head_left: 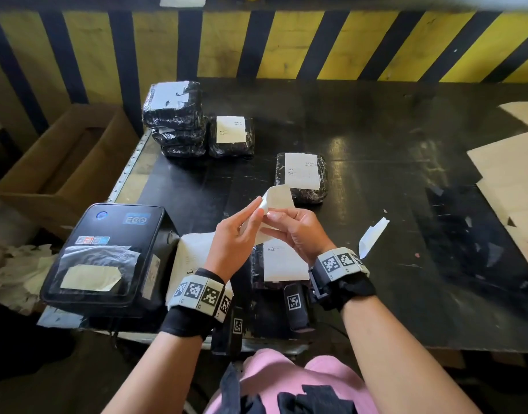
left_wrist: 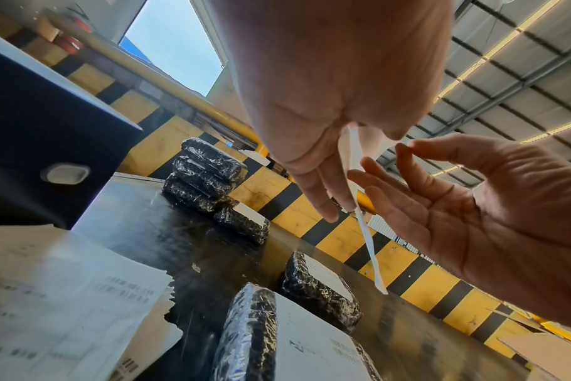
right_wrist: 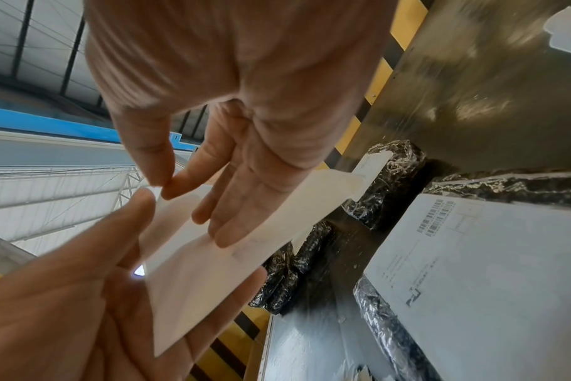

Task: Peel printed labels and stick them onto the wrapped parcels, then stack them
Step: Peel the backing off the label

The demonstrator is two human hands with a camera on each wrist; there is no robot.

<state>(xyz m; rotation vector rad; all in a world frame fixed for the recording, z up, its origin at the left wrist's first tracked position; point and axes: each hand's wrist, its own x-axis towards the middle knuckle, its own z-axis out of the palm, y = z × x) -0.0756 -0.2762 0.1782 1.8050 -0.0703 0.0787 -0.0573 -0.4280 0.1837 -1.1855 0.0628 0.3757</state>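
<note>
Black tabletop (head_left: 361,121) spans under both hands, scuffed and glossy. Cardboard box (head_left: 62,162) sits off the table edge, far left of the left hand. Label printer (head_left: 107,255), black, lies just left of the left wrist, with a pile of printed label sheets (head_left: 191,252) between it and the hand. Stack of wrapped parcels (head_left: 174,121), black film, stands well beyond the left hand, one labelled parcel (head_left: 231,137) touching its right side. Another labelled parcel (head_left: 301,177) lies just beyond the fingertips of both hands; a nearer parcel (head_left: 283,264) sits under the right hand. Cardboard sheets (head_left: 513,174) lie far right of the right hand; a scrap of backing paper (head_left: 373,237) lies just right of the right wrist. Left hand (head_left: 236,234) pinches the label (head_left: 279,197) with thumb against nearly straight fingers. Right hand (head_left: 298,231) pinches the same label's corner between thumb and forefinger, other fingers loosely extended behind the paper. Label is held in the air between both hands, above the nearer parcel, top edge curling.
</note>
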